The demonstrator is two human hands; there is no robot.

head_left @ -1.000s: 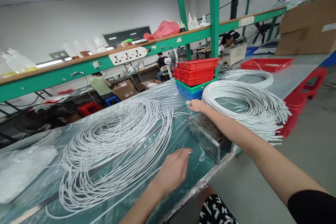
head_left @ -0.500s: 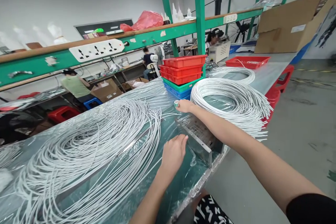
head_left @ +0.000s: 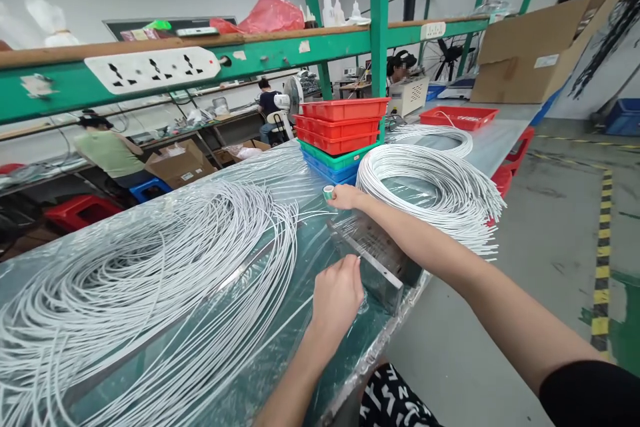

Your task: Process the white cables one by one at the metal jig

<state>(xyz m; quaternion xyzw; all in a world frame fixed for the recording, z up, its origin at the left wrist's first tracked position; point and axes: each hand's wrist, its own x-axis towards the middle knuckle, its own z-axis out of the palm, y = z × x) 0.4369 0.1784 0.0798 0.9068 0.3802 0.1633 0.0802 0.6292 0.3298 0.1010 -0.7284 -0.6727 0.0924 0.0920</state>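
Observation:
My left hand is closed in a pinch on a white cable, whose tip pokes out just past the fingertips. That hand is beside the near wall of a grey metal fixture. Beyond the fixture, my right hand grips a small green-and-white roll, which looks like tape. A wide loose coil of white cables spreads over the left of the bench, a few ends reaching toward the roll. Right of my right hand lies a tighter coil of white cables, its cut ends bunched toward the bench edge.
Stacked red, green and blue trays stand behind my right hand, against a green post. Farther back are a red tray and a large cardboard box. A shelf with a power strip crosses above. Other people sit beyond.
The view has turned slightly right, so the bench things shift left in the picture. The cable tip now shows at my left fingertips. My right hand keeps the roll at the fixture's far side.

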